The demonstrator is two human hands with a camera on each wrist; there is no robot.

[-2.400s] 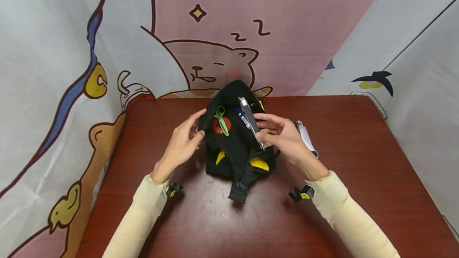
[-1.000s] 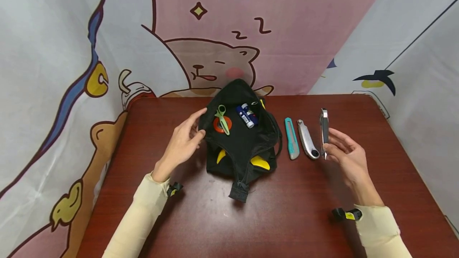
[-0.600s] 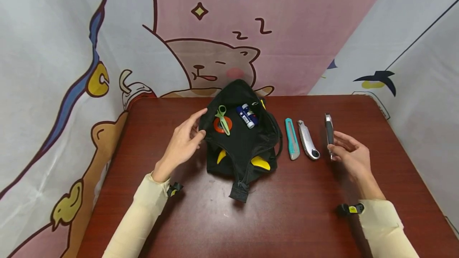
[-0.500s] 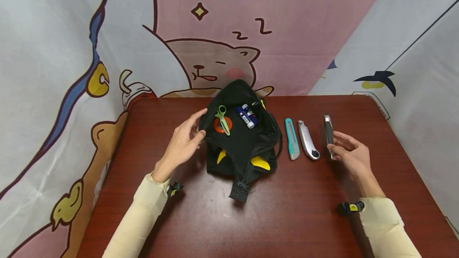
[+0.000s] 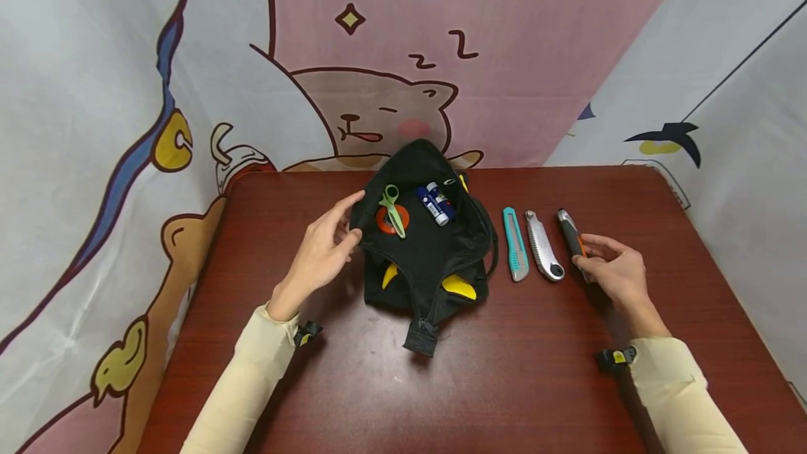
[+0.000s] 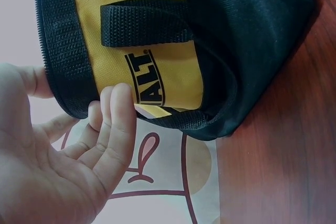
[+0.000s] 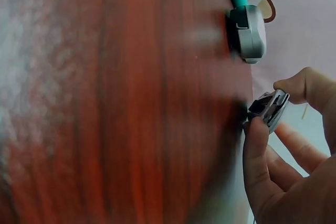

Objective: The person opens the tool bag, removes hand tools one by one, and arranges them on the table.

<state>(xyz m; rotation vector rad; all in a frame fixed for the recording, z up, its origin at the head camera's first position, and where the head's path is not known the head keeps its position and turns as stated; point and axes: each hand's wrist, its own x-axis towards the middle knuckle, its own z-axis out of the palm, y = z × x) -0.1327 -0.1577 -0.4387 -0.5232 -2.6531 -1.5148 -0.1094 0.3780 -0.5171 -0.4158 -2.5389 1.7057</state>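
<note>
My left hand (image 5: 320,254) pinches the left rim of a black and yellow tool bag (image 5: 419,160). In the left wrist view its fingers lie along the yellow outer side, by the zipper edge. Between thumb and fingers my right hand (image 5: 616,273) grips a silver, black and orange utility knife (image 5: 570,235), tilted at or just above the tabletop. The right wrist view shows that utility knife (image 7: 270,108) end-on. Inside the bag are green scissors (image 5: 396,219) over an orange ring (image 5: 382,221), and two blue and white glue sticks (image 5: 431,207).
A teal box cutter (image 5: 515,245) and a silver-grey cutter (image 5: 543,247) lie side by side on the brown table (image 5: 492,370), between the bag and my right hand. A printed cloth (image 5: 517,54) hangs right behind the table.
My right hand has carried the utility knife out of the bag to the right of the other two cutters, then tilted it flatter. My left hand stays on the bag's rim.
</note>
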